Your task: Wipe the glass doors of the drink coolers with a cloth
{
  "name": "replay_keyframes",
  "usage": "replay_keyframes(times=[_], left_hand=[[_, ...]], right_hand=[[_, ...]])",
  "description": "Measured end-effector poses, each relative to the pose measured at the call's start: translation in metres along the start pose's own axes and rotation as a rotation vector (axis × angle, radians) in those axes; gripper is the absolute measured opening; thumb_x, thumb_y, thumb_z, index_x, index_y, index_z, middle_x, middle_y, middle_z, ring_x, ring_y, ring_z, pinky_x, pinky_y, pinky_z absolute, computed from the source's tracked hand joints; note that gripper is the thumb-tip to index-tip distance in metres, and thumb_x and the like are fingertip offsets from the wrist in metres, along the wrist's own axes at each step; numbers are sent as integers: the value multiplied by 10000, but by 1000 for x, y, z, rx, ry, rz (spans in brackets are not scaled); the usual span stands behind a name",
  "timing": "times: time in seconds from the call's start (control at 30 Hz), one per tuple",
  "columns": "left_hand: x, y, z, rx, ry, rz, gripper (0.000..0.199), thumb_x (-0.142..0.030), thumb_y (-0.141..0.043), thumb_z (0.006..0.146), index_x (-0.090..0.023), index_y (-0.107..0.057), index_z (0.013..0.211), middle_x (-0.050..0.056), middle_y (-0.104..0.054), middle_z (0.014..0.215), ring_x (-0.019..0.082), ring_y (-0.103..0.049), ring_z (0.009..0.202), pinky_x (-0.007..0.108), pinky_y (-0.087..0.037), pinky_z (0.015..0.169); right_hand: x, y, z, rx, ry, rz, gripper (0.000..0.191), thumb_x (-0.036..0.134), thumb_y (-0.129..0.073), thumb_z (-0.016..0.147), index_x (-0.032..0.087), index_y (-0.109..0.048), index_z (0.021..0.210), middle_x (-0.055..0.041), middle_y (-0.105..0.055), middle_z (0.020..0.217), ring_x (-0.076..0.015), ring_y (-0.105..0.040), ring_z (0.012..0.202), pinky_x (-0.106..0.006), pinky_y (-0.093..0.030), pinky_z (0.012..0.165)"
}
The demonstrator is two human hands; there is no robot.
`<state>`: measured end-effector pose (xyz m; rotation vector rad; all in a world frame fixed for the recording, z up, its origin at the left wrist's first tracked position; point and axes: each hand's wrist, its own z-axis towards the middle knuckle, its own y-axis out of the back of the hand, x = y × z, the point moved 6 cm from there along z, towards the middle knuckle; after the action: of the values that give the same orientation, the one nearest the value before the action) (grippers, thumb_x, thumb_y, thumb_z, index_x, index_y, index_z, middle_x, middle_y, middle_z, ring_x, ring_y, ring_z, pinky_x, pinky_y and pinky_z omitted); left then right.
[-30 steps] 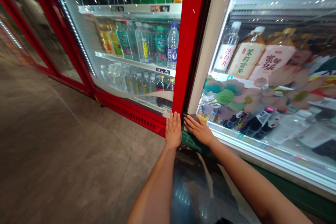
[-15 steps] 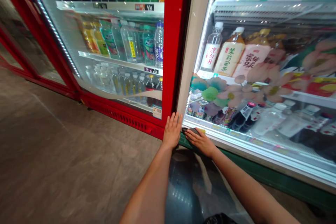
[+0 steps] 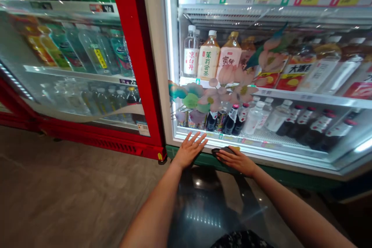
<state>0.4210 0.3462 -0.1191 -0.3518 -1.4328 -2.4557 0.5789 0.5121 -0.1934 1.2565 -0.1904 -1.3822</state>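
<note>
My left hand (image 3: 190, 151) is open, its fingers spread flat against the lower frame (image 3: 263, 155) of a white-framed drinks fridge, near its left corner. It holds nothing. To its right, my right hand (image 3: 236, 161) presses a dark cloth-like pad (image 3: 222, 150) with a yellow part (image 3: 236, 148) against the same frame. The pad lies partly hidden under the fingers, and its exact kind is unclear. Just above the hands is the glass door (image 3: 223, 104), with flower decals on it.
A red-framed fridge (image 3: 151, 124) with bottles stands at the left. Bottles (image 3: 209, 56) fill the shelves behind the glass. A dark green base (image 3: 203, 159) runs under the white-framed fridge. Below my arms is a dark glossy surface (image 3: 200, 209); brown floor (image 3: 72, 186) extends left.
My view has swung right. My left hand has moved right, from the fridge's corner post onto the lower frame. My right hand has slid right along the frame with the pad.
</note>
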Motion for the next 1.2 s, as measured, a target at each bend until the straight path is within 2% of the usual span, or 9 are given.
replay_keyframes(times=[0.17,0.3,0.4,0.5,0.7,0.83,1.07,1.2], left_hand=[[-18,-6,18,31,-77,-15,655,-61,-450,937,-267,-380,1554,23,-356,1642,224,-232,1555,512,-165,1287],[-31,-14,30,30,-96,-24,691,-34,-445,919,-275,-365,1561,22,-348,1644,232,-211,1560,542,-129,1288],[-40,-18,38,13,-109,-23,714,-18,-455,901,-273,-364,1561,27,-337,1650,237,-185,1567,557,-116,1285],[-44,-18,42,-11,-109,-13,700,-36,-474,903,-264,-376,1557,38,-330,1654,246,-146,1575,561,-86,1285],[-39,-14,43,-34,-76,5,734,-56,-497,892,-234,-321,1582,62,-299,1667,251,-89,1584,559,-45,1284],[-26,-10,37,-20,-9,21,783,-31,-491,863,-236,-295,1593,52,-290,1671,251,-69,1586,547,-49,1287],[5,5,16,29,141,49,868,-28,-518,830,-284,-232,1609,55,-219,1690,265,-113,1581,546,-116,1281],[27,16,1,26,267,77,879,-40,-540,828,-287,-224,1610,65,-190,1696,274,-113,1580,558,-129,1277]], right_hand=[[-25,19,-70,40,-1,-49,487,69,-397,979,254,-587,1388,29,-517,1541,-130,-385,1478,-412,-269,1269],[-46,39,-118,61,-25,-40,539,18,-409,956,275,-575,1400,49,-527,1530,-112,-394,1469,-402,-273,1265],[-57,52,-138,50,-78,-15,560,13,-420,951,309,-579,1398,62,-541,1517,-113,-411,1458,-383,-294,1249],[-58,53,-139,68,-107,-16,511,49,-445,964,305,-599,1379,48,-546,1514,-135,-433,1446,-405,-300,1241],[-48,36,-102,66,-81,-32,403,169,-491,1001,229,-592,1386,-10,-504,1552,-192,-406,1467,-511,-180,1275],[-44,31,-66,-5,-107,1,417,180,-547,985,233,-577,1398,-40,-498,1555,-187,-391,1479,-502,-178,1275],[-33,32,19,-86,-136,-6,404,142,-568,965,238,-606,1356,-55,-505,1548,-207,-388,1483,-511,-174,1269],[-26,31,71,-148,-193,-35,386,181,-564,979,241,-603,1358,-52,-517,1538,-223,-415,1466,-531,-124,1280]])
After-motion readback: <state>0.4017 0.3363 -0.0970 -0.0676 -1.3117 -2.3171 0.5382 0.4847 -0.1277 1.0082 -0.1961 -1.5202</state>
